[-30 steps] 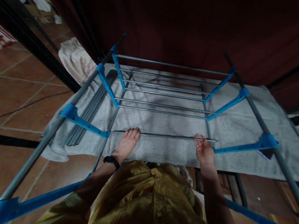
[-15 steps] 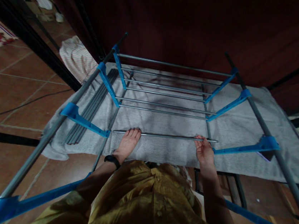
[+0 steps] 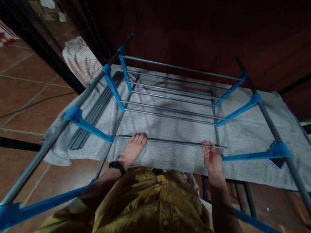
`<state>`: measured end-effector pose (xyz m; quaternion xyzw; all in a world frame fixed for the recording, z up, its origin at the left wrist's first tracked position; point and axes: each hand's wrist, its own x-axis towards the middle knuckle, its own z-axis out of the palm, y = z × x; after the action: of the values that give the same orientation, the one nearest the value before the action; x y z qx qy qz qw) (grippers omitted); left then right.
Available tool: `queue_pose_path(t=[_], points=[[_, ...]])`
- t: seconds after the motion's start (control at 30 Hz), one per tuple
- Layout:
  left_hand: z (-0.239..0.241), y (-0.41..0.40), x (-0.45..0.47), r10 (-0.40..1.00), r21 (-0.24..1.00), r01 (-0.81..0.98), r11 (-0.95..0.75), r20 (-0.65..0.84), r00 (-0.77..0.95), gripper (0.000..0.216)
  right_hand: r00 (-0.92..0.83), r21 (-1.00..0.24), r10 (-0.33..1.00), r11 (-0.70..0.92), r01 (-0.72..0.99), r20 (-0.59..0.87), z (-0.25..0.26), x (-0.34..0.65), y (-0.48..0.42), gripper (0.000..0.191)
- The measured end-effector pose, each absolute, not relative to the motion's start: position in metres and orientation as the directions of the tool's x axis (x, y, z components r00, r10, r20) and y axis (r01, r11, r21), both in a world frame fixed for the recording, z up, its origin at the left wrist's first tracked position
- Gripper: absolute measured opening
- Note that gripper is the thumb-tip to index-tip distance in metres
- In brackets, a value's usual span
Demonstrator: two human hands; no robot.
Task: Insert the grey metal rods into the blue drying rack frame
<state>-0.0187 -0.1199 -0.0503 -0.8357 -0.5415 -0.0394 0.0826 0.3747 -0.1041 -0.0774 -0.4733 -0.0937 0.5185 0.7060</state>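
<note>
A thin grey metal rod [image 3: 175,142] lies crosswise before me, between the two side frames of a rack with blue plastic brackets. My left hand [image 3: 135,146] has its fingers closed over the rod near its left end. Near the right end, my right hand [image 3: 213,156] grips it between thumb and fingers. The rod's left tip is close to a blue bracket [image 3: 92,128], its right tip close to another blue bracket [image 3: 254,156]; contact at either tip I cannot tell. Farther back, several fitted rods [image 3: 170,109] span the rack.
A bundle of loose grey rods [image 3: 95,113] lies on the grey cloth [image 3: 162,158] at the left. A small dark object [image 3: 278,162] rests by the right bracket. Long side poles [image 3: 36,159] slope along both sides. Behind hangs a dark red curtain [image 3: 188,26]; a cable [image 3: 24,109] crosses the tiled floor.
</note>
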Motion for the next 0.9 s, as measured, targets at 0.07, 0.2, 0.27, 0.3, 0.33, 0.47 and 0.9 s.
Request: queue_pose_path(t=[0.07,0.2,0.27,0.3,0.33,0.47,0.9], points=[[-0.0495,-0.1201,-0.0187,0.896,-0.114,0.908,-0.403,0.155,0.417,0.045,0.440,-0.770,0.825,0.011,-0.638,-0.353,-0.0793,0.3758,-0.1042,0.014],[-0.0484,-0.1201,-0.0194,0.890,-0.109,0.903,-0.416,0.156,0.429,0.045,0.439,-0.781,0.831,0.009,-0.624,-0.341,-0.0823,0.3769,-0.1046,0.011],[-0.0483,-0.1200,-0.0198,0.886,-0.114,0.900,-0.421,0.160,0.435,0.044,0.440,-0.783,0.830,0.005,-0.622,-0.343,-0.0830,0.3769,-0.1049,0.011],[-0.0483,-0.1199,-0.0200,0.884,-0.117,0.899,-0.423,0.163,0.437,0.043,0.439,-0.783,0.830,0.004,-0.621,-0.344,-0.0832,0.3768,-0.1051,0.011],[-0.0484,-0.1199,-0.0202,0.883,-0.118,0.898,-0.425,0.166,0.440,0.043,0.438,-0.783,0.831,0.005,-0.622,-0.342,-0.0833,0.3767,-0.1053,0.011],[-0.0496,-0.1197,-0.0209,0.876,-0.097,0.894,-0.437,0.180,0.448,0.042,0.439,-0.779,0.833,0.016,-0.627,-0.336,-0.0828,0.3762,-0.1065,0.009],[-0.0503,-0.1197,-0.0204,0.876,-0.126,0.892,-0.435,0.172,0.451,0.043,0.446,-0.757,0.833,0.051,-0.651,-0.327,-0.0804,0.3733,-0.1058,0.004]])
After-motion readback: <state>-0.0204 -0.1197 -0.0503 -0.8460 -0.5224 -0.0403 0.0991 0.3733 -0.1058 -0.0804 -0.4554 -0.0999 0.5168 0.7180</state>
